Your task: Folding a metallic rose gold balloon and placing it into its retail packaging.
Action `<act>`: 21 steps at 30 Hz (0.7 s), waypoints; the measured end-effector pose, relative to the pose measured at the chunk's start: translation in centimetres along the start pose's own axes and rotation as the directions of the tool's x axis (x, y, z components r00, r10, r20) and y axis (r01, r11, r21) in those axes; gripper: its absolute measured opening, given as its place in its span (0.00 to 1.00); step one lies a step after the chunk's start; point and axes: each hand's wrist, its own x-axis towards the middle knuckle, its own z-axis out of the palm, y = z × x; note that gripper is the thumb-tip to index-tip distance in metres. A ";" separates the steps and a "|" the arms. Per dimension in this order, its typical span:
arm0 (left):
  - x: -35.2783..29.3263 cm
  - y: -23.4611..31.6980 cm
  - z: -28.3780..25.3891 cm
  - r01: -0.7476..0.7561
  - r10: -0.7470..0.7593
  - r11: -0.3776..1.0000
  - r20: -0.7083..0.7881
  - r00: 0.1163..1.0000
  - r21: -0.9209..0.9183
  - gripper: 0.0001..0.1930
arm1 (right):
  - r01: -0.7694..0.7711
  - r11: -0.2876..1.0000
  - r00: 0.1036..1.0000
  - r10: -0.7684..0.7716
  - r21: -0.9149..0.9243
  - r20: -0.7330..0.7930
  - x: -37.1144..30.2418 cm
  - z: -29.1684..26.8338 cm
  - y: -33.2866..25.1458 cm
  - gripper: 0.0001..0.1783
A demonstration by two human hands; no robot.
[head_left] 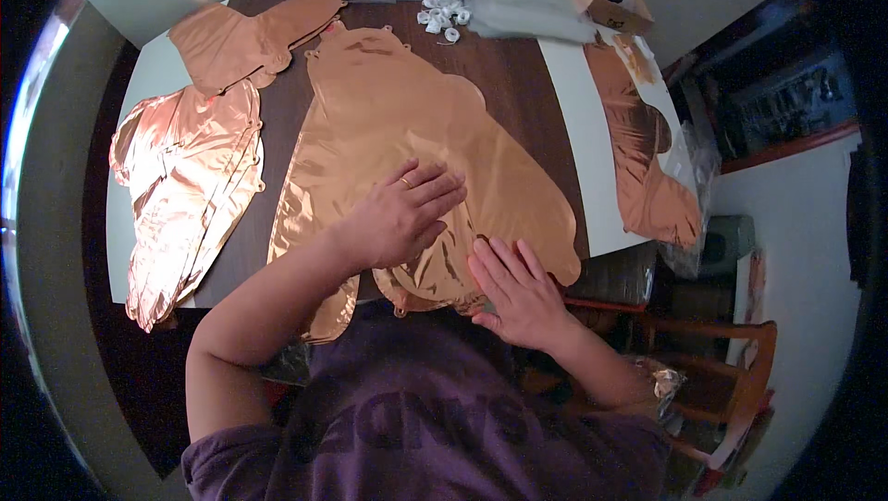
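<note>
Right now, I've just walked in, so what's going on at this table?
A person is handling a large copper-coloured foil shape spread on a brown table surface. Their left hand lies palm down over its middle, and their right hand is palm down nearer the person. Neither hand is gripping anything. More copper-coloured foil pieces lie at the left and right, and small white rolls sit toward the far edge.

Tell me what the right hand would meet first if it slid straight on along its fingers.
Most likely the left hand, around its fingertips, after crossing a short stretch of the flat copper-coloured foil balloon. Depth is unclear in this view, so the right hand could pass just above instead.
</note>
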 end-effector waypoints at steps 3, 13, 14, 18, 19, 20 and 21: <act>0.1 0.2 -0.2 -0.001 0.001 1.000 -0.031 1.000 0.014 0.28 | 0.039 0.999 0.999 -0.039 -0.022 0.008 0.2 -0.4 0.2 0.44; -0.3 0.1 -1.4 0.074 -0.082 0.994 -0.102 0.991 -0.075 0.31 | 0.149 0.962 0.976 -0.107 0.227 -0.190 3.1 -2.3 1.9 0.26; -0.5 0.4 -1.7 0.129 -0.146 0.986 -0.178 0.973 -0.107 0.31 | 0.141 0.948 0.976 -0.085 0.284 -0.199 3.7 -2.6 2.1 0.22; -2.9 1.1 -2.1 0.361 -0.334 0.929 -0.235 0.913 0.079 0.37 | -0.009 0.903 0.928 0.168 0.429 -0.333 7.1 -4.1 5.1 0.14; -3.1 0.8 -1.8 0.380 -0.352 0.921 -0.233 0.907 0.090 0.38 | -0.140 0.802 0.888 0.361 0.580 -0.286 8.8 -4.5 5.7 0.15; -3.5 0.6 -1.6 0.394 -0.363 0.914 -0.240 0.900 0.097 0.38 | -0.243 0.656 0.826 0.526 0.715 -0.202 11.0 -4.7 6.5 0.17; -3.5 0.6 -1.5 0.401 -0.371 0.909 -0.220 0.902 0.116 0.38 | -0.304 0.745 0.806 0.533 0.594 -0.256 12.7 -4.3 8.4 0.19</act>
